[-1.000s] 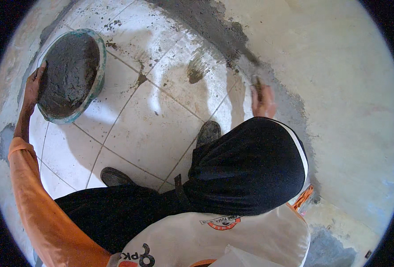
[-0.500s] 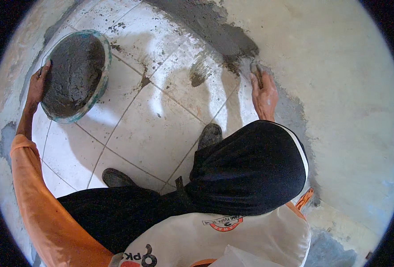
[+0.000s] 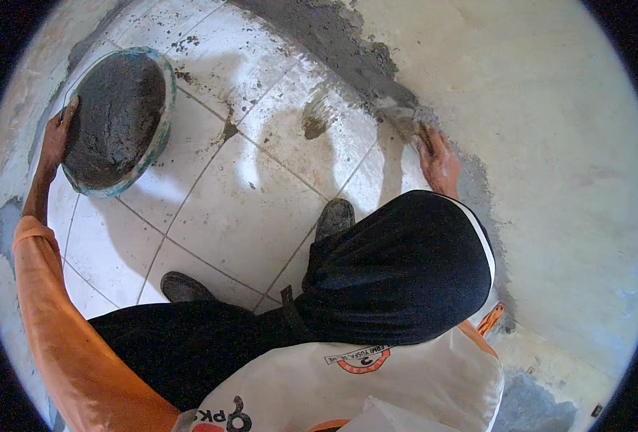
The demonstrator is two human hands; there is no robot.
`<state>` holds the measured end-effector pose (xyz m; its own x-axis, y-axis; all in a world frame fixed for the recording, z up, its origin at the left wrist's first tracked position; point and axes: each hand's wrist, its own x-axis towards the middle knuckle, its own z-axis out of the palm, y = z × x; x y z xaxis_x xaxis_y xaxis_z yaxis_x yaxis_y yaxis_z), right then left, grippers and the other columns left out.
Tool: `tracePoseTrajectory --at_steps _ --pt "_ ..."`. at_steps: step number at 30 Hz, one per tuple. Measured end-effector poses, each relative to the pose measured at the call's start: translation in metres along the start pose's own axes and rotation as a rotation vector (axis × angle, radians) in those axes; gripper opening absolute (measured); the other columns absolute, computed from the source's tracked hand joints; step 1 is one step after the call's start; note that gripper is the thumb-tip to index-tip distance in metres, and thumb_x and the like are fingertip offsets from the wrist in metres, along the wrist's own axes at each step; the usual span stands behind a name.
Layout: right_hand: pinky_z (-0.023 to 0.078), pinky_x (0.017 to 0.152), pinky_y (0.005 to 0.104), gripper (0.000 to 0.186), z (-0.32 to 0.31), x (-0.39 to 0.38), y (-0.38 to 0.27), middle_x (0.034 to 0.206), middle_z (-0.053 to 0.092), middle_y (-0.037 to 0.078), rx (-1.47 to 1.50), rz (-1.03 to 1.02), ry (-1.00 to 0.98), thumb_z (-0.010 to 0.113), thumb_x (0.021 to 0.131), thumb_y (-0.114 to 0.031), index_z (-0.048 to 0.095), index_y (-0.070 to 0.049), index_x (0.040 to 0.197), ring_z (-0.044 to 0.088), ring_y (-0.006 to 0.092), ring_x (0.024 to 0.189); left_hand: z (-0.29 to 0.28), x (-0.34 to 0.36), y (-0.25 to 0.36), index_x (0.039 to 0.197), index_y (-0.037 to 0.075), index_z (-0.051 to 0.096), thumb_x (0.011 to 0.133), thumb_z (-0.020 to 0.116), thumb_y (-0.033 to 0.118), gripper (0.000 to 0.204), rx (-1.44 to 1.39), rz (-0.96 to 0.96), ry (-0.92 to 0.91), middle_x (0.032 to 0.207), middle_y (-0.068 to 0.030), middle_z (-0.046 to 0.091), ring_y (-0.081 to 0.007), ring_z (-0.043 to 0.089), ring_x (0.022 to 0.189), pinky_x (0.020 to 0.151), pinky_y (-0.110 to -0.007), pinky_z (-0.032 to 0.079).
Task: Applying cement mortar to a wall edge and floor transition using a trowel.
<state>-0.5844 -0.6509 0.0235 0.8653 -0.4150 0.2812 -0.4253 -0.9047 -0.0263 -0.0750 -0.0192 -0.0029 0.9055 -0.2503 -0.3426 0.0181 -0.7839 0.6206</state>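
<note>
My left hand (image 3: 56, 140) is closed on the left rim of a round green basin (image 3: 168, 119), thumb over the edge. Wet dark grey mortar (image 3: 117, 119) fills the basin, which looks tilted. At the foot of the wall, my right hand (image 3: 441, 167) is wrapped round the handle of a trowel (image 3: 424, 134). Its blade, partly blurred, points away to the left and lies against the near end of a fresh mortar strip (image 3: 344, 54). That strip runs along the joint between floor and wall.
White floor tiles (image 3: 225, 209) carry mortar crumbs and a smeared patch (image 3: 317, 119). My two dark shoes (image 3: 186, 286) stand on the tiles, with my bent right knee (image 3: 419, 266) close to the wall (image 3: 549, 144). Another wall (image 3: 6, 158) borders the left side.
My right hand has moved a little to the right and nearer, turning the trowel so more of its blade shows. The basin stays in my left hand; the whole view has shifted slightly.
</note>
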Motion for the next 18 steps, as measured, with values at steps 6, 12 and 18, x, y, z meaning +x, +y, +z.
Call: tracePoseTrajectory --at_steps 6,12,18 --pt "0.058 0.080 0.0440 0.037 -0.019 0.006 -0.032 0.115 0.073 0.015 0.281 0.128 0.307 0.071 0.101 -0.022 0.066 -0.015 0.136 0.072 0.0395 0.099 -0.001 -0.006 0.003 0.146 -0.002 0.060 0.096 0.054 0.077 0.094 -0.037 0.023 0.027 0.131 -0.0190 0.070 -0.0305 0.068 0.119 0.109 -0.040 0.045" --pt "0.059 0.076 0.0495 0.039 0.018 -0.002 -0.060 0.119 0.073 0.017 0.156 0.088 0.182 0.071 0.099 -0.022 0.064 -0.018 0.137 0.073 0.0421 0.097 0.000 -0.013 0.012 0.146 -0.003 0.060 0.096 0.055 0.076 0.093 -0.042 -0.032 0.009 0.130 -0.0183 0.070 -0.0299 0.068 0.119 0.110 -0.039 0.045" --pt "0.058 0.087 0.0461 0.040 0.022 0.014 -0.063 0.117 0.074 0.022 0.197 0.216 0.105 0.069 0.102 -0.029 0.067 -0.009 0.136 0.073 0.0405 0.105 0.002 -0.008 0.003 0.147 -0.002 0.059 0.096 0.054 0.077 0.094 -0.037 0.023 0.019 0.132 -0.0193 0.069 -0.0302 0.067 0.121 0.111 -0.039 0.044"
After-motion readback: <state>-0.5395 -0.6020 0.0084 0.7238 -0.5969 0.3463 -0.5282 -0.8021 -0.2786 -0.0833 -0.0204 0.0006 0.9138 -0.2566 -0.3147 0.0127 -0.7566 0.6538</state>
